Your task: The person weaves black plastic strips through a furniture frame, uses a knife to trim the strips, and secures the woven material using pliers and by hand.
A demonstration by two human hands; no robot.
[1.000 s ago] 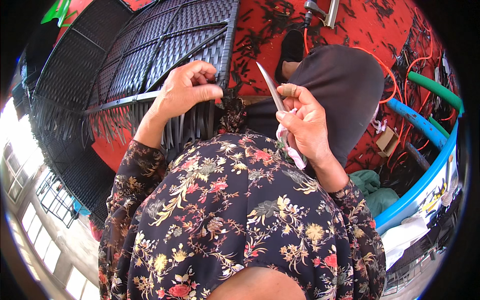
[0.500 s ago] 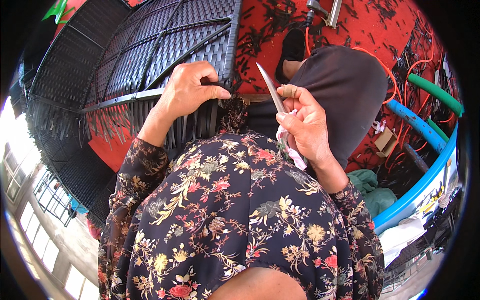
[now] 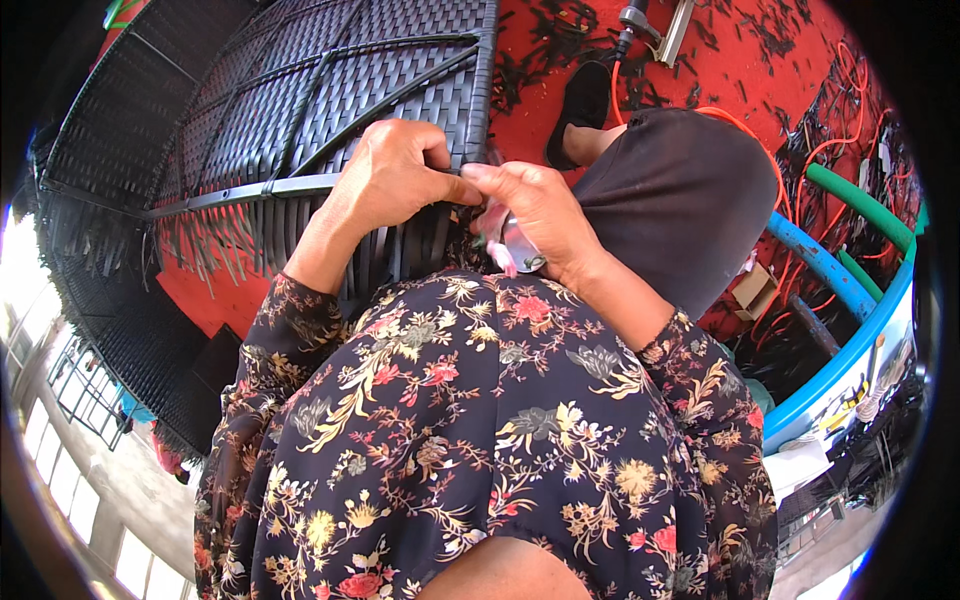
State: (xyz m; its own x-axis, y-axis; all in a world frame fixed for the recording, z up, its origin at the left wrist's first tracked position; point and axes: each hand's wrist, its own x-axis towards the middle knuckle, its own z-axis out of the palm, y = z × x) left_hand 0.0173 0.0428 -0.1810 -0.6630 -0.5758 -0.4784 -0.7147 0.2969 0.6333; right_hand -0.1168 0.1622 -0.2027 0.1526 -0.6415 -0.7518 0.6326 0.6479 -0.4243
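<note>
My left hand [image 3: 392, 182] is closed in a pinch at the near right corner of a black woven wicker panel [image 3: 400, 105]. Its thumb and forefinger press on a black strip there, mostly hidden by the fingers. Close against it, my right hand [image 3: 540, 215] is wrapped round a knife [image 3: 497, 228] with pinkish-white cloth about its handle. The right thumb almost meets the left fingertips. Motion blur and the fingers hide most of the blade. Loose strip ends [image 3: 400, 245] hang below the metal bar [image 3: 240, 195] along the panel's near edge.
More black wickerwork [image 3: 100, 130] curves along the left. Cut black scraps litter the red floor covering [image 3: 560, 45]. My bent knee [image 3: 690, 190] is at the right, with an orange hose [image 3: 790, 190] beyond it. A blue-rimmed tub [image 3: 840, 375] stands farther right beside green and blue tubes.
My right hand has moved left with the knife, from beside my knee to the panel's corner against my left hand. The left hand stays in its pinch.
</note>
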